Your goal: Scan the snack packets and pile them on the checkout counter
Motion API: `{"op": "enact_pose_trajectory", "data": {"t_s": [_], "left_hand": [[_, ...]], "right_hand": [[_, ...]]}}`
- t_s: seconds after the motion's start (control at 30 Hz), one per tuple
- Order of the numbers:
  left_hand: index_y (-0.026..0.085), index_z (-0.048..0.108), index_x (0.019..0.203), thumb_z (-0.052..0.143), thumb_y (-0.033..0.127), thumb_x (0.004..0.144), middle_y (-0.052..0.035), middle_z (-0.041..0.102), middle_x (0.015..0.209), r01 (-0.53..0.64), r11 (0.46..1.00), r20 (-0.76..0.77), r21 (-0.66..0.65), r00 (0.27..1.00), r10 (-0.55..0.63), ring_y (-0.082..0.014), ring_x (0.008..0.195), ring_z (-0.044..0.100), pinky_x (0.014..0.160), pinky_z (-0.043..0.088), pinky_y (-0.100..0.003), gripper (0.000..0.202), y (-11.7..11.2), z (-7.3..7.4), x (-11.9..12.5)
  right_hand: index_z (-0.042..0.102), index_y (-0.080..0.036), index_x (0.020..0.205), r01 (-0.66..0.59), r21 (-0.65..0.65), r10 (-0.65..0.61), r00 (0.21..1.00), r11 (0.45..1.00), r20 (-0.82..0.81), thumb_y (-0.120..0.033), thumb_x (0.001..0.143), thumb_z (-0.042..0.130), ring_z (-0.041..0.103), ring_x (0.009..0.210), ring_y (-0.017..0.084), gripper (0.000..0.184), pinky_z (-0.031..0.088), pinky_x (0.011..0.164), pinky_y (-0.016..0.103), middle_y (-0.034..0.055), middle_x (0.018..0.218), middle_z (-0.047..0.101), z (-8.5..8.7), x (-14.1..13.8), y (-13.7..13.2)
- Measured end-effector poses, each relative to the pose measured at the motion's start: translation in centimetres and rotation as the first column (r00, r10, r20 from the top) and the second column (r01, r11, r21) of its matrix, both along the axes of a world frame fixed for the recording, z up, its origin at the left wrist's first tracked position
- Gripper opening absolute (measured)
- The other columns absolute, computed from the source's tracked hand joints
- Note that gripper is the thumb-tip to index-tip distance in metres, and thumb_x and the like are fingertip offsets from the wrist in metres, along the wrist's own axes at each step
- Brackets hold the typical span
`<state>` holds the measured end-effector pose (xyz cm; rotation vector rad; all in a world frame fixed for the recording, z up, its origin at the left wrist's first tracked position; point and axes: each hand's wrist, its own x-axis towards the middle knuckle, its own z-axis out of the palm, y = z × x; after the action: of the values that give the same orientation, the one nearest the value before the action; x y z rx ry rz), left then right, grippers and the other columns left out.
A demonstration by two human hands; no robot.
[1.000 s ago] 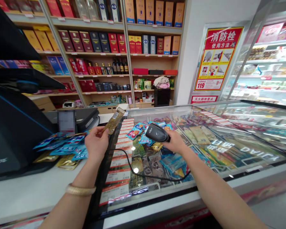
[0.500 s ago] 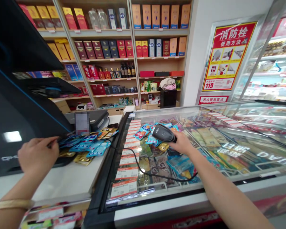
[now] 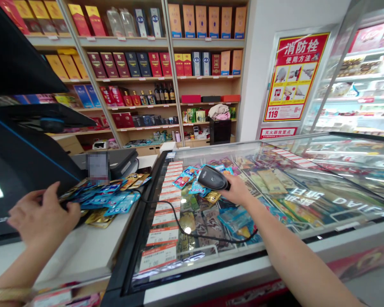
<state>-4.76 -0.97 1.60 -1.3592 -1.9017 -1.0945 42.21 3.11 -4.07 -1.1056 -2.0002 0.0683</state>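
Observation:
My right hand (image 3: 237,190) grips a black handheld barcode scanner (image 3: 213,177) over the glass lid of a chest freezer (image 3: 192,291). Beneath the scanner lies a small heap of blue, red and gold snack packets (image 3: 181,181); the scanner hides part of it. At the left, my left hand (image 3: 45,213) has its thumb and fingers apart, beside a larger pile of blue and gold packets (image 3: 120,202) on the white counter (image 3: 92,247). The hand covers the near left end of that pile. From the scanner's handle a black cable (image 3: 179,221) loops across the lid.
A dark checkout terminal (image 3: 16,157) stands at the left, its screen overhanging the counter. Behind the pile sits a flat black device (image 3: 123,160). Price labels (image 3: 163,236) line the freezer's left edge. Shelves of boxed bottles (image 3: 128,64) and a red fire-hydrant poster (image 3: 296,76) are behind.
My left hand has opened from a pinch at the near end of the counter pile, its fingers spreading. The view has swung slightly right. The scanner stays over the packets.

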Motion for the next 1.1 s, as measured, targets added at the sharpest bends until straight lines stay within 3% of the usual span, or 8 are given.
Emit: {"op": "enact_pose_trajectory", "data": {"t_s": [0.13, 0.27, 0.37, 0.43, 0.57, 0.67, 0.8, 1.1], "left_hand": [[0.014, 0.054, 0.133, 0.05, 0.042, 0.076, -0.0218, 0.05, 0.132, 0.104, 0.99, -0.035, 0.099, 0.994, -0.101, -0.0412, 0.13, 0.04, 0.105, 0.029, -0.063, 0.064, 1.2, 0.2, 3.2], [0.014, 0.061, 0.122, 0.046, 0.044, 0.082, -0.019, 0.058, 0.12, 0.277, 0.961, -0.086, -0.027, 0.957, -0.278, -0.0342, 0.116, 0.052, 0.098, 0.039, -0.05, 0.052, 3.7, -0.7, 8.7], [0.018, 0.061, 0.12, 0.049, 0.041, 0.082, -0.0145, 0.062, 0.12, 0.408, 0.884, -0.087, -0.227, 0.896, -0.436, -0.0305, 0.114, 0.056, 0.098, 0.042, -0.044, 0.047, 6.2, -2.5, 13.6], [0.019, 0.061, 0.122, 0.052, 0.04, 0.081, -0.013, 0.063, 0.124, 0.451, 0.802, -0.048, -0.391, 0.861, -0.507, -0.0291, 0.114, 0.058, 0.098, 0.043, -0.041, 0.047, 7.7, -3.8, 16.5], [0.016, 0.061, 0.122, 0.055, 0.042, 0.083, -0.0162, 0.063, 0.127, 0.402, 0.656, 0.014, -0.639, 0.858, -0.513, -0.0295, 0.114, 0.061, 0.094, 0.047, -0.037, 0.047, 9.7, -5.4, 20.4], [0.012, 0.061, 0.117, 0.052, 0.043, 0.086, -0.0199, 0.067, 0.118, 0.328, 0.617, 0.014, -0.715, 0.889, -0.457, -0.0296, 0.108, 0.064, 0.089, 0.048, -0.035, 0.045, 10.2, -5.6, 21.6], [0.012, 0.063, 0.112, 0.047, 0.04, 0.088, -0.0206, 0.071, 0.107, 0.286, 0.612, 0.0, -0.737, 0.906, -0.423, -0.0298, 0.098, 0.068, 0.082, 0.05, -0.035, 0.041, 9.8, -5.4, 21.9], [0.016, 0.069, 0.078, 0.037, 0.028, 0.087, -0.0155, 0.073, 0.081, 0.371, 0.643, 0.097, -0.67, 0.903, -0.419, -0.0257, 0.078, 0.07, 0.072, 0.048, -0.031, 0.035, 7.9, -3.9, 19.8]], "right_hand": [[0.068, -0.02, 0.095, 0.014, -0.001, -0.014, 1.0, 1.0, -0.019, -0.027, 0.074, 0.066, 0.066, 0.081, 0.023, 0.022, 0.047, 0.073, 0.03, 0.006, 0.088, 0.071, -0.1, 0.0, 0.1], [0.068, -0.019, 0.092, 0.013, 0.007, -0.013, 1.0, 1.0, -0.022, -0.026, 0.073, 0.067, 0.065, 0.079, 0.022, 0.02, 0.046, 0.071, 0.029, 0.0059, 0.086, 0.07, -0.1, 0.1, 0.2], [0.068, -0.019, 0.093, 0.003, -0.001, -0.003, 1.0, 1.0, -0.018, -0.026, 0.073, 0.066, 0.064, 0.078, 0.021, 0.021, 0.045, 0.071, 0.029, 0.0058, 0.086, 0.07, -0.1, 0.1, 0.3], [0.067, -0.019, 0.094, 0.001, -0.007, -0.001, 1.0, 1.0, -0.015, -0.026, 0.073, 0.067, 0.065, 0.08, 0.021, 0.022, 0.045, 0.072, 0.028, 0.0058, 0.087, 0.071, -0.1, 0.2, 0.3], [0.067, -0.019, 0.094, 0.005, -0.022, -0.005, 1.0, 1.0, -0.01, -0.027, 0.073, 0.067, 0.066, 0.082, 0.022, 0.022, 0.046, 0.074, 0.029, 0.0063, 0.088, 0.072, 0.0, 0.1, 0.3], [0.067, -0.019, 0.094, 0.013, -0.024, -0.012, 1.0, 1.0, 0.009, -0.028, 0.073, 0.066, 0.066, 0.082, 0.022, 0.022, 0.046, 0.074, 0.029, 0.0065, 0.088, 0.072, 0.0, 0.0, 0.3], [0.068, -0.02, 0.093, 0.045, -0.024, -0.044, 0.998, 0.999, 0.036, -0.028, 0.072, 0.068, 0.065, 0.079, 0.022, 0.022, 0.045, 0.071, 0.028, 0.0058, 0.085, 0.072, 0.0, -0.1, 0.3], [0.067, -0.019, 0.086, 0.052, -0.013, -0.051, 0.997, 0.999, 0.056, -0.029, 0.072, 0.067, 0.064, 0.074, 0.021, 0.017, 0.042, 0.066, 0.027, 0.0062, 0.081, 0.071, 0.0, -0.2, 0.2]]}}
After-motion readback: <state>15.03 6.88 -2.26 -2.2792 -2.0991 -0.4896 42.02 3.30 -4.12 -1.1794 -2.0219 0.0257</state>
